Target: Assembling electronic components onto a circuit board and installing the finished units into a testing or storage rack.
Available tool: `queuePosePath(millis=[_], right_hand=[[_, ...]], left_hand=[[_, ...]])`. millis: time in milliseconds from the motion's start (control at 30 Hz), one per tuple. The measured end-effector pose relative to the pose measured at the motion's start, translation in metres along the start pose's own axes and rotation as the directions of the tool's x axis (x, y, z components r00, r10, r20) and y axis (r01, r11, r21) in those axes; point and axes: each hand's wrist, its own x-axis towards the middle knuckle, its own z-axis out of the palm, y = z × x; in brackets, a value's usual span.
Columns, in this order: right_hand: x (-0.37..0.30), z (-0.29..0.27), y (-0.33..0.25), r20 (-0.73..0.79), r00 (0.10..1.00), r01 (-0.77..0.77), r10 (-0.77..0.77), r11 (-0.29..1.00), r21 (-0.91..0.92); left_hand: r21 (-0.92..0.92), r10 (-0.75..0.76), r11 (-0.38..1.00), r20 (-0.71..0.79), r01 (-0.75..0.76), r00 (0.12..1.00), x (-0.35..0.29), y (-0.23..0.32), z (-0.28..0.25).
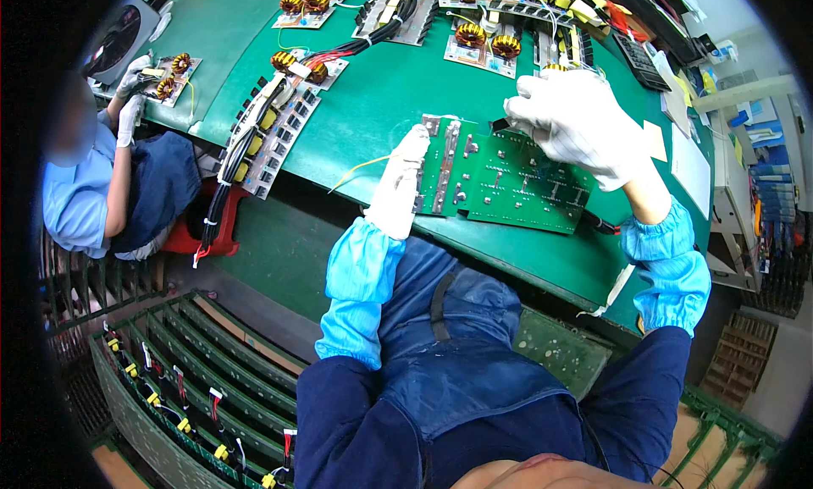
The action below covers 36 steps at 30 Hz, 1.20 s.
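A green circuit board (529,187) lies solder side up near the bench's front edge, with silvery joints and a long metal strip on its left part. My left hand (398,180), in a white glove, holds the board's left edge with fingers together. Above the board's upper right part is my right hand (576,121), also gloved. Its fingers are closed round a small black object (501,125), mostly hidden by the glove, so its kind cannot be told. Black and red wires (603,225) stick out past the board's right end.
Circuit boards with copper coils (487,42) stand along the back of the green bench (364,108). A wired board (275,133) overhangs the front edge at left. A co-worker (93,180) sits far left. A slotted rack (195,387) of boards stands lower left; a keyboard (641,63) lies back right.
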Motion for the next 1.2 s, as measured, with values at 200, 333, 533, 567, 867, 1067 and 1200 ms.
queuePosePath(millis=[200,333,533,567,867,1067,1200], right_hand=[[-0.001,0.000,-0.003,-0.011,0.999,0.031,-0.031,1.000,0.003],[0.001,-0.005,-0.004,0.027,0.999,0.024,-0.025,1.000,0.004],[0.011,-0.009,-0.017,0.247,0.966,0.000,-0.078,0.954,0.301],[0.008,-0.003,-0.022,0.063,0.994,0.072,-0.094,0.955,0.289],[-0.023,-0.003,-0.010,-0.162,0.981,-0.089,0.109,0.988,0.126],[-0.120,-0.017,-0.047,-0.057,0.686,-0.609,0.725,0.616,0.500],[-0.214,-0.020,-0.102,0.051,-0.072,-0.790,0.996,-0.088,0.606]], left_hand=[[-0.010,0.005,1.000,-0.015,-0.005,1.000,0.000,-0.002,-0.003],[-0.009,0.013,1.000,-0.020,-0.013,1.000,0.003,-0.009,-0.005],[-0.013,0.020,1.000,-0.017,-0.020,1.000,0.006,-0.003,-0.005],[-0.018,0.016,1.000,-0.009,-0.017,1.000,0.004,0.001,-0.002],[-0.036,-0.049,0.998,0.121,0.053,0.992,-0.017,0.059,0.043],[-0.065,-0.104,0.991,0.183,0.117,0.978,-0.016,0.055,0.032],[0.119,-0.080,0.988,-0.133,0.096,0.988,-0.007,0.039,0.019]])
